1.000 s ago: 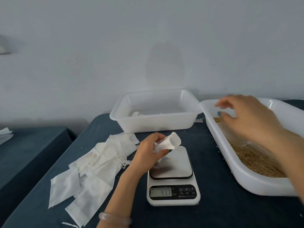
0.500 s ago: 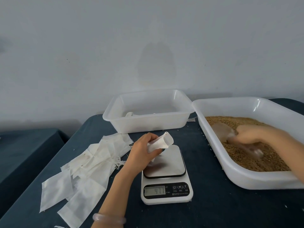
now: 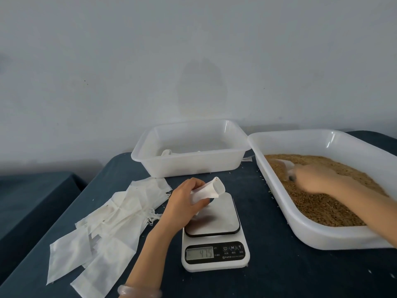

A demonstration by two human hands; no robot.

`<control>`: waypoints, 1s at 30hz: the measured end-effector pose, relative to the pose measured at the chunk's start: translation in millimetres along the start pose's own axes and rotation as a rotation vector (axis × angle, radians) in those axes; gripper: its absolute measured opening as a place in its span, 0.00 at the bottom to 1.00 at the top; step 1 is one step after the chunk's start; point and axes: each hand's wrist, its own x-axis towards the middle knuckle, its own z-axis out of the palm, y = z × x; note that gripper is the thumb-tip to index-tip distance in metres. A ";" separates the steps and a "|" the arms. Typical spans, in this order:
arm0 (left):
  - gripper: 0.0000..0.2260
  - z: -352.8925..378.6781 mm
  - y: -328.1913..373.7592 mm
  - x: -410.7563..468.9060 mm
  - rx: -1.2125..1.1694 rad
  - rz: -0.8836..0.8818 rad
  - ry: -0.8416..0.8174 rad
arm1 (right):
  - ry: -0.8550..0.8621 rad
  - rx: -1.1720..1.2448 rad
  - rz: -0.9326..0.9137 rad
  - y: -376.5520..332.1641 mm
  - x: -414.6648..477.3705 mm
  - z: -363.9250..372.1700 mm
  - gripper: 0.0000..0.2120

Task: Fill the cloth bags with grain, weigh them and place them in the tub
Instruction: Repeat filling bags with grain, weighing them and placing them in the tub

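The left hand's fingers and thumb were curled round a white cloth bag, gripping it at mid-length. The bag lay tilted, its mouth held open and turned up and to the right. It was above the rear left part of the scale's steel platform. Whether its lower end touched the platform could not be determined. A pale bracelet sat on the left wrist.

The right hand was blurred. Its fingers appeared clamped on the handle of a clear scoop. The scoop's bowl lay low in the grain, toward the rear left of the tray.

The scale stood near the front middle of the table, and its display was lit. The digits were too faint to read with confidence.

The tray occupied the table's right side, its left wall just beside the scale. The tub stood at the rear edge, behind the scale, with its right corner close against the tray's rear left corner. A white item lay in the tub's left end, largely hidden by the wall.

Spare bags lay flat and overlapping along the table's left edge. Stray grains were scattered on the cloth beside the tray.
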 end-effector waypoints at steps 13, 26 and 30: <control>0.11 -2.9 5.5 -2.1 -0.088 -0.002 0.043 | -0.110 0.790 0.169 22.6 6.3 -22.1 0.15; 0.12 -4.1 8.2 -3.3 -0.108 -0.115 0.028 | 0.262 0.552 -0.333 15.9 -17.1 -37.2 0.15; 0.09 -4.9 5.5 -3.0 -0.038 -0.100 0.015 | 0.169 0.672 -0.555 -2.6 -27.4 -38.5 0.18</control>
